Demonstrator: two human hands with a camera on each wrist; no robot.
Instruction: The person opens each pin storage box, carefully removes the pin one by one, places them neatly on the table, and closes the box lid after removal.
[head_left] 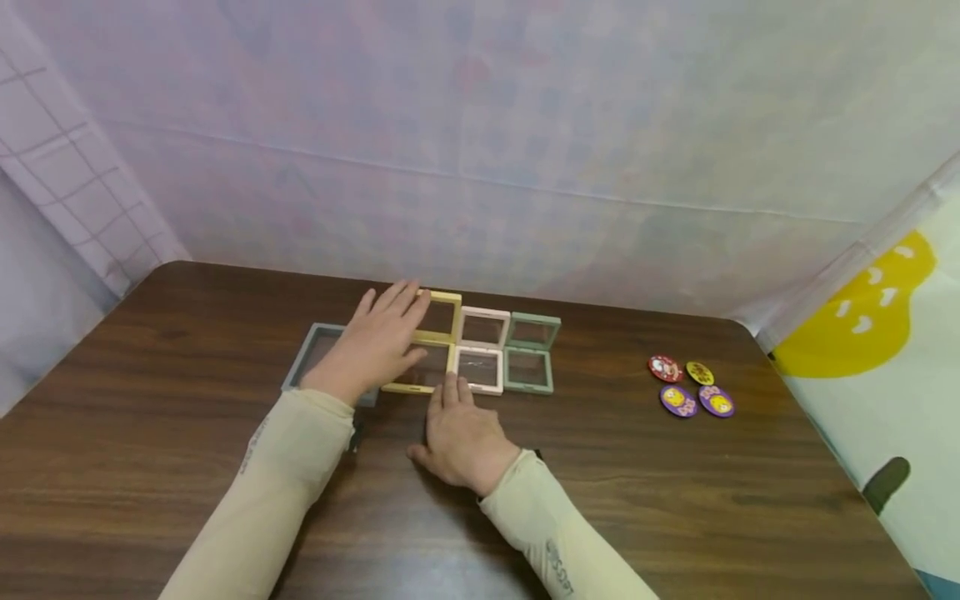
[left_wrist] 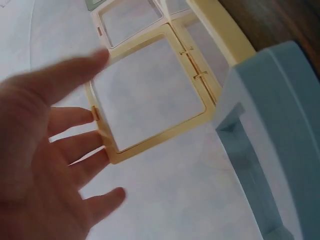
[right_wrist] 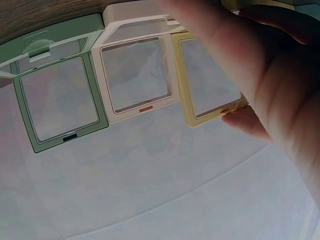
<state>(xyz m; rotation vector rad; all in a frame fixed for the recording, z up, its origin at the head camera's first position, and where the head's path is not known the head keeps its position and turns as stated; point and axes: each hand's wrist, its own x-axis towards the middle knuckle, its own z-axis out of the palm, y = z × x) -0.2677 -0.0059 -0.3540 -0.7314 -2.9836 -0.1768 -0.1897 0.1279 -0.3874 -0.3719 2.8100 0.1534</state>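
Note:
A yellow display frame (head_left: 457, 321) lies hinged open, its clear-windowed lid (left_wrist: 160, 141) raised at the back. My left hand (head_left: 375, 350) reaches over it from the left; in the left wrist view its extended fingers are at the lid's outer edge, the thumb spread apart. Straight fingers of my right hand (head_left: 467, 437) rest at the near edge, where the yellow frame meets the pink one (head_left: 480, 390). To the right, the pink and green (head_left: 551, 379) frames also stand open. A blue-grey frame (head_left: 300, 358) sits at the left, partly hidden by my left hand and forearm.
Several round badges, among them a red one (head_left: 666, 368) and a purple one (head_left: 678, 401), lie on the right of the dark wooden table (head_left: 637, 500). A pale curtain (head_left: 480, 167) hangs along the back edge.

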